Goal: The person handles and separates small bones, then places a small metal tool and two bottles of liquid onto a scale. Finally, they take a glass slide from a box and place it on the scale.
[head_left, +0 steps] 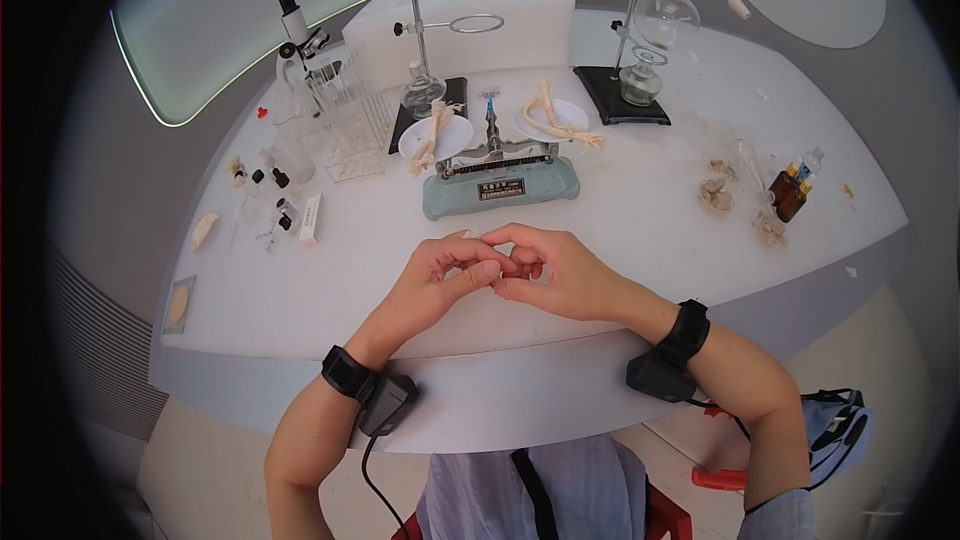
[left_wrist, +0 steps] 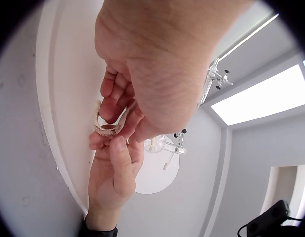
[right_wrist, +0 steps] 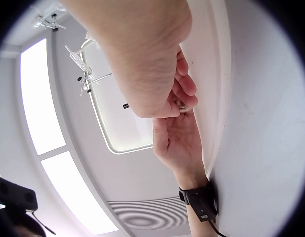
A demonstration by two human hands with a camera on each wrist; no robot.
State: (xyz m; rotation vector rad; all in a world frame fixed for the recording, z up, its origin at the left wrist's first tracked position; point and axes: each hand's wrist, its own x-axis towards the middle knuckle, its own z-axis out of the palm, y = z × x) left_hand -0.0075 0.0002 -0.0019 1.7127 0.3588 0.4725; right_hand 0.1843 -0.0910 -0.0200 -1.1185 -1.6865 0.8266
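Observation:
Both hands meet over the near part of the white table, the left hand and the right hand touching at the fingertips. Between them, a thin, pale brown curved strip shows in the left wrist view, pinched by the right hand and held at its other end by the left hand. The right wrist view shows only a small bit of the strip between the fingers. Just beyond the hands stands a blue-green balance, with pale dried strips on its left pan and more strips on its right.
Test tubes, a microscope and small bottles stand at the left. Ring stands hold glassware behind, including a round flask. At the right are brown bottles and dried pieces.

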